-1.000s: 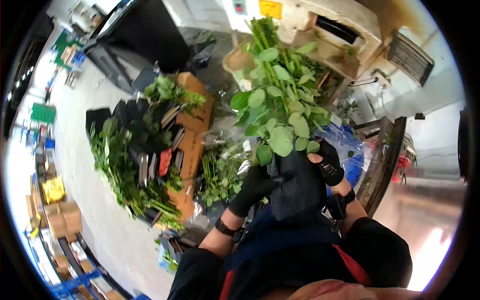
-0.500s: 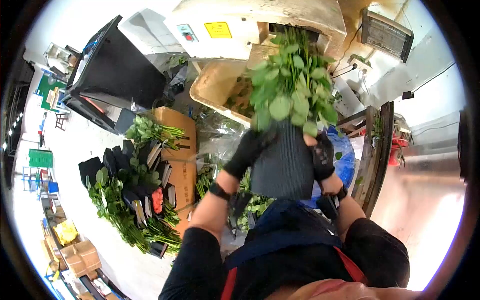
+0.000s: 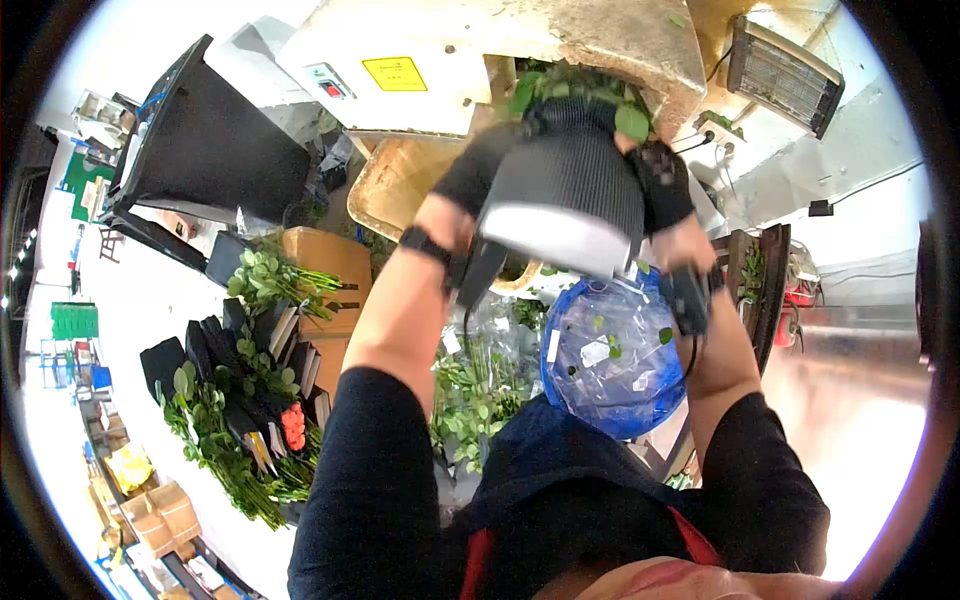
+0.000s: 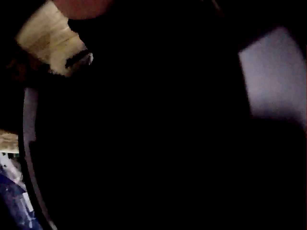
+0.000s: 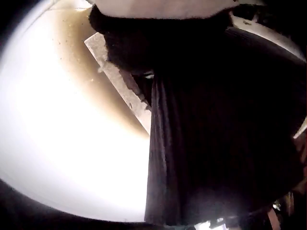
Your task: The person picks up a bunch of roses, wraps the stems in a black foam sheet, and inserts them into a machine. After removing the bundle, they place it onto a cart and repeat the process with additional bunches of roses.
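A bouquet in black corrugated wrap (image 3: pixel 575 185) is held up in front of a stained, cream-coloured machine (image 3: pixel 450 110). Its green leaves (image 3: pixel 632 120) overlap the dark opening in the machine's front, and the white inside of the wrap's end faces back toward the person. The black-gloved left hand (image 3: pixel 487 165), blurred, grips the bouquet's left side. On the other side the gloved right hand (image 3: pixel 660 185) holds it, with fingers partly hidden. Dark ribbed wrap (image 5: pixel 216 143) fills much of the right wrist view. The left wrist view is mostly black.
Below the hands stands a blue-rimmed bag (image 3: pixel 610 350) of clear plastic scraps. A tan tub (image 3: pixel 385 190) sits under the machine. More wrapped bouquets (image 3: pixel 235 400) lie at left beside a cardboard box (image 3: pixel 325 250). A black bin (image 3: pixel 215 150) and a wall heater (image 3: pixel 785 75) flank the machine.
Both hands have carried the bouquet forward and up from near the body, leaf end first, to the machine's opening. The blue-rimmed bag below now shows more fully.
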`<state>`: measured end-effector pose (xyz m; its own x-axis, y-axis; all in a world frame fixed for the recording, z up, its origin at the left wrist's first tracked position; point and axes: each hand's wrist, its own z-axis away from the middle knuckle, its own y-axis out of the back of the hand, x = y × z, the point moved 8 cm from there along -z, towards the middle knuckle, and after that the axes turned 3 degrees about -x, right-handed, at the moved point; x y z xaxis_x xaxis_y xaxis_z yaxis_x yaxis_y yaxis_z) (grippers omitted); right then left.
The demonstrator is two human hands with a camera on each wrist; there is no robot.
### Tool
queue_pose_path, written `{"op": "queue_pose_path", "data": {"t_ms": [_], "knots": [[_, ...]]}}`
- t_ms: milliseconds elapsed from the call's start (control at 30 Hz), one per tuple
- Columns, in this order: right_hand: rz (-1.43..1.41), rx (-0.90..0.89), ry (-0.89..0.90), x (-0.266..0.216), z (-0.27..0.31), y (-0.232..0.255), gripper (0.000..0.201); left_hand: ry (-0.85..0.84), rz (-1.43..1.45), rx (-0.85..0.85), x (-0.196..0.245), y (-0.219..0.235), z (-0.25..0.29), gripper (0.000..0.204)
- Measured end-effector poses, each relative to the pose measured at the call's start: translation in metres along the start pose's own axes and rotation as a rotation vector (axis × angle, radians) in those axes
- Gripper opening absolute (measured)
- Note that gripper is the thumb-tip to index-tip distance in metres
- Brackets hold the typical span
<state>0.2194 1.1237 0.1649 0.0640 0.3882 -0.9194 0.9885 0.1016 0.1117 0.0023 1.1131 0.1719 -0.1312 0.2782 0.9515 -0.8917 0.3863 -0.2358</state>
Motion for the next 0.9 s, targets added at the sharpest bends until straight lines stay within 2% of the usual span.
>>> {"op": "queue_pose_path", "data": {"t_ms": [33, 67, 100, 133, 167, 200, 233, 267, 300, 333, 367, 433, 467, 500, 567, 633, 667, 733, 767, 800, 833, 900], "knots": [[0.07, 0.073, -0.184, 0.003, 0.031, 0.003, 0.026, -0.062, 0.007, -0.017, -0.011, 0.0, 0.014, 0.043], [-0.029, 0.085, -0.235, 0.012, 0.055, 0.002, 0.027, 0.009, 0.146, 0.039, -0.026, -0.005, 0.034, 0.046], [-0.277, 0.09, -0.274, 0.022, 0.083, -0.005, 0.029, -0.029, 0.067, 0.054, -0.046, 0.003, 0.048, 0.049], [-0.523, 0.111, -0.326, 0.028, 0.111, -0.015, 0.031, 0.037, -0.122, 0.101, -0.045, 0.0, 0.072, 0.055], [-0.697, 0.123, -0.385, 0.029, 0.139, -0.029, 0.033, -0.068, -0.225, 0.178, -0.04, -0.007, 0.089, 0.063], [-0.818, 0.186, -0.439, 0.012, 0.16, -0.045, 0.034, 0.138, -0.241, 0.168, -0.053, -0.01, 0.112, 0.056], [-0.816, 0.159, -0.499, 0.009, 0.182, -0.058, 0.033, 0.2, -0.264, 0.144, -0.065, -0.01, 0.134, 0.052], [-0.674, 0.082, -0.534, 0.007, 0.203, -0.067, 0.033, 0.261, -0.288, 0.119, -0.077, -0.01, 0.156, 0.049], [-0.492, -0.017, -0.536, 0.001, 0.221, -0.078, 0.033, 0.18, -0.326, 0.084, -0.1, -0.005, 0.175, 0.05], [-0.304, -0.116, -0.524, -0.015, 0.233, -0.092, 0.032, 0.099, -0.364, 0.053, -0.098, -0.01, 0.197, 0.051], [-0.057, -0.226, -0.486, -0.033, 0.243, -0.107, 0.033, 0.178, -0.38, 0.09, -0.106, -0.009, 0.224, 0.051], [-0.005, -0.5, -0.541, -0.046, 0.271, -0.138, 0.037, -0.05, -0.224, 0.373, -0.131, -0.004, 0.283, 0.05], [0.018, -0.655, -0.565, -0.049, 0.288, -0.155, 0.039, -0.039, -0.34, 0.388, -0.138, -0.008, 0.313, 0.05], [0.017, -0.849, -0.582, -0.027, 0.317, -0.169, 0.041, -0.011, -0.449, 0.411, -0.146, -0.013, 0.35, 0.049], [0.421, -1.337, -0.193, -0.063, 0.332, -0.188, 0.034, 0.113, -0.613, 0.529, -0.167, -0.02, 0.422, 0.046], [0.319, -1.191, -0.089, -0.113, 0.316, -0.213, 0.028, 0.339, -0.681, 0.707, -0.196, -0.034, 0.492, 0.041], [0.166, -1.126, 0.024, -0.142, 0.304, -0.233, 0.025, 0.344, -0.81, 0.768, -0.206, -0.044, 0.529, 0.035], [0.501, -1.221, 0.54, -0.207, 0.308, -0.288, 0.031, 0.407, -1.017, 0.895, -0.232, -0.075, 0.6, 0.028], [0.353, -1.338, 0.59, -0.227, 0.325, -0.318, 0.053, 0.446, -1.102, 0.95, -0.245, -0.09, 0.631, 0.027], [0.393, -1.495, 0.749, -0.238, 0.352, -0.346, 0.068, 0.483, -1.202, 0.983, -0.255, -0.104, 0.665, 0.027], [0.443, -1.635, 0.91, -0.242, 0.381, -0.365, 0.083, 0.459, -1.179, 1.042, -0.266, -0.122, 0.7, 0.028], [0.788, -2.055, 0.876, -0.177, 0.435, -0.375, 0.105, 0.378, -1.174, 1.139, -0.28, -0.163, 0.759, 0.03]]}}
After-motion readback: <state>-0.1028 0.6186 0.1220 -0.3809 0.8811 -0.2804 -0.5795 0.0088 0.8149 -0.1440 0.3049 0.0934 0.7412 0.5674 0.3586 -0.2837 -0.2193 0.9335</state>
